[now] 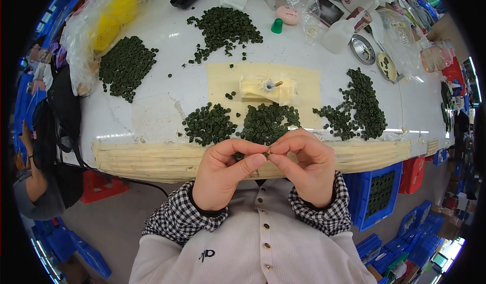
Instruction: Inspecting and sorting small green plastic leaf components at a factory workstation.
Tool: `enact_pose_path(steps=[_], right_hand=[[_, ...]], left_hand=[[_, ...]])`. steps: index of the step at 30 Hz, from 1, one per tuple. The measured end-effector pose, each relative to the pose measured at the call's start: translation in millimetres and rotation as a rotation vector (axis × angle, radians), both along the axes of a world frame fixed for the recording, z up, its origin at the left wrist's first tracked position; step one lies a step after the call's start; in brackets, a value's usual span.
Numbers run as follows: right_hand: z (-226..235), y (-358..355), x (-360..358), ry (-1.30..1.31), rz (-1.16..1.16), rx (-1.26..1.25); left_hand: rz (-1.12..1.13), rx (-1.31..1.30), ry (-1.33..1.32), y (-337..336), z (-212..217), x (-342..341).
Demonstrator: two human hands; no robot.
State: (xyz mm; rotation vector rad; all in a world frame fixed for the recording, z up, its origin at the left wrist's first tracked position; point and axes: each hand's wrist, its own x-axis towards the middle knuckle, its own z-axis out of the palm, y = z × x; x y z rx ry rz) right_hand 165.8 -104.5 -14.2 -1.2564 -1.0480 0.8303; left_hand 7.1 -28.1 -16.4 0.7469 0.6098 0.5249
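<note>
Both hands up at the table's near edge, roughly mid-length, just in front of the taped strip's outer side. Left hand: thumb and index tips pinched together on a small green part, other fingers curled in. Right hand: same pinch, meeting the left, on the same part as far as I can tell; remaining fingers loosely bent. Step, my judgement: working one piece between fingertips; can't tell whether I'm twisting, fitting or cleaning it. Next move probably calls for a light, steady pinch from both sides, since a piece this tiny could easily slip.

Part itself: mostly covered by my fingertips, only a dark green bit showing; shape and any hole hidden. Loose lookalikes nearby are dark green, small, round, many ring-like with a centre opening. They lie heaped: middle near pile just beyond my hands, near-left pile beside it, another pile toward the table's right end. Block with a peg sits beyond the middle pile, nothing of mine touching it.
</note>
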Motion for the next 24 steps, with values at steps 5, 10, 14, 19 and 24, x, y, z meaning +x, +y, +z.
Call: enact_pose_path(steps=[5,10,14,19,24], right_hand=[[4,-1,-4,-0.021,-0.044,-0.019],[4,-1,-8,-0.113,-0.068,0.019],[4,-2,-13,-0.209,-0.114,0.073],[3,-4,-12,-0.145,-0.071,0.098],[2,-6,0,0.073,0.051,0.039]], left_hand=[[0.005,-0.024,0.019,0,2,1],[0.043,-0.05,0.036,-2,2,3],[0.054,-0.101,-0.009,-1,1,3],[-0.032,-0.224,-0.092,1,-2,3],[-0.203,-0.246,-0.119,6,-7,-1]])
